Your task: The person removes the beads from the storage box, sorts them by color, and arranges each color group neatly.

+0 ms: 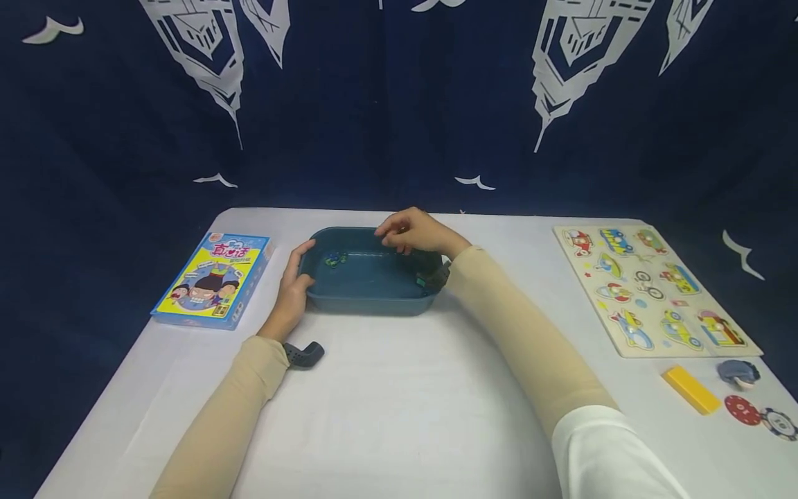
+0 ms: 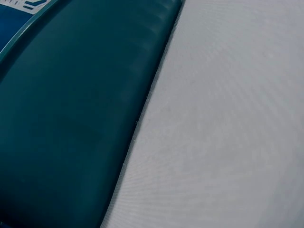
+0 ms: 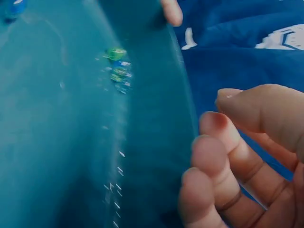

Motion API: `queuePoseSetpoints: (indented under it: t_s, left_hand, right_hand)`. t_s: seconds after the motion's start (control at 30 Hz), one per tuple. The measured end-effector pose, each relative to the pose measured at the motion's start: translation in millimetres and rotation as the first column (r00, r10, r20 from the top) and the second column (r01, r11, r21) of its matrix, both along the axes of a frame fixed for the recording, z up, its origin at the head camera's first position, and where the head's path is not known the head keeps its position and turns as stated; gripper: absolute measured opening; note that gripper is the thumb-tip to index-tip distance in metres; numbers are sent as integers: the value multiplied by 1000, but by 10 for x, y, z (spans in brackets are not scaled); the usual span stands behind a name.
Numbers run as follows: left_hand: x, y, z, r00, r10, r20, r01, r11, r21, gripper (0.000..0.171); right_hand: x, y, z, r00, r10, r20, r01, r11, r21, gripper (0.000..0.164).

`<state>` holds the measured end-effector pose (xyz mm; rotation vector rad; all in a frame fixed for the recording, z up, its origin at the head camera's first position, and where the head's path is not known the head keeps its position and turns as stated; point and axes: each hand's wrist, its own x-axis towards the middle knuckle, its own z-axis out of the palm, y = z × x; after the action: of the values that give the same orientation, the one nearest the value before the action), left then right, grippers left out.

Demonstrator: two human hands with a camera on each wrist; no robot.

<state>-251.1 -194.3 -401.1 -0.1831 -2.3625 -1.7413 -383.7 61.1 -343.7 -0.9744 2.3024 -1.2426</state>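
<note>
A teal plastic basin (image 1: 374, 305) stands on the table, its wall also filling much of the left wrist view. My left hand (image 1: 289, 287) grips its left rim, thumb at the edge. Over the far right part of the basin hovers my right hand (image 1: 416, 231). Its fingers (image 3: 209, 154) are loosely bent with the thumb apart, and nothing shows between them. Inside, toward the left end, lie small shiny green and blue pieces (image 1: 335, 259) like glass marbles; they appear blurred as a cluster (image 3: 119, 70) in the right wrist view, with another blue piece (image 3: 15, 8) apart.
A yellow and blue card-game box (image 1: 208, 281) lies left of the basin. To the right is a wooden picture puzzle board (image 1: 654, 287). Nearer me are a yellow block (image 1: 691, 389), a grey-blue object (image 1: 738, 372), a red chip (image 1: 742, 410) and a black-and-white chip (image 1: 780, 423).
</note>
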Motion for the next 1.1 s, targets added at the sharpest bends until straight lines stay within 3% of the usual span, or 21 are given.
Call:
queuePoseSetpoints:
  t_s: [0.2,0.4,0.8,0.9,1.1]
  left_hand:
    - [-130,-68,-195,1000,5,-3,-5,1000,-1,77]
    - [-207,-119,-321,1000,21,-1,-21,999,-33,77]
    - [-183,-98,-288,999,31,10,-30,998,-51,76]
    - [-179,-95,-271,999,35,13,-34,998,-52,76]
    - [-181,-99,-284,1000,28,11,-28,999,-43,77]
  right_hand:
    - [-37,-352,-133,993,46,106,-61,987,147,32]
    - [-47,-621,-199,989,96,116,-123,957,262,35]
    - [-21,-883,-289,999,34,0,-32,938,345,25]
    - [-5,-901,-286,998,39,-45,-18,922,388,20]
    - [48,-872,-259,990,75,-116,-6,862,507,13]
